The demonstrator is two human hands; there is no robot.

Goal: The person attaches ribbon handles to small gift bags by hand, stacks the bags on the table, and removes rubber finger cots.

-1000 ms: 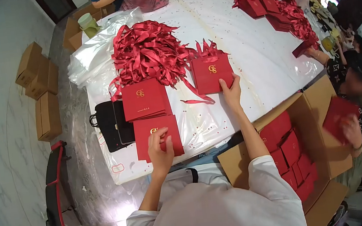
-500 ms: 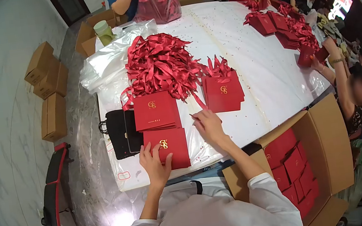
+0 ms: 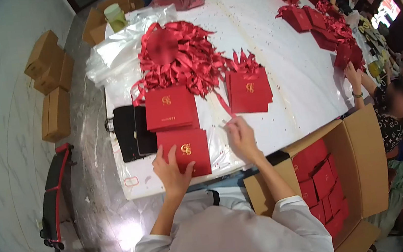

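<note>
One spread left hand (image 3: 172, 174) rests on the nearest red packet (image 3: 198, 149), by the edge of the surface (image 3: 289, 88). Beyond, the right hand (image 3: 237, 130) curls at a loose ribbon (image 3: 224, 105); whether it pinches, I cannot tell. Taking up ribbon seems the step, calling next for a sure grip.

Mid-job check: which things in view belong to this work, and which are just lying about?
Likely part of the job:
red gold-logo stack under the left hand
second stack beyond it
loose ribbon strand by the right hand
red ribbon pile
ribbon-topped red stack
open carton of red pieces

Probably just lying about:
black bag
green cup
padded exercise bench
</note>
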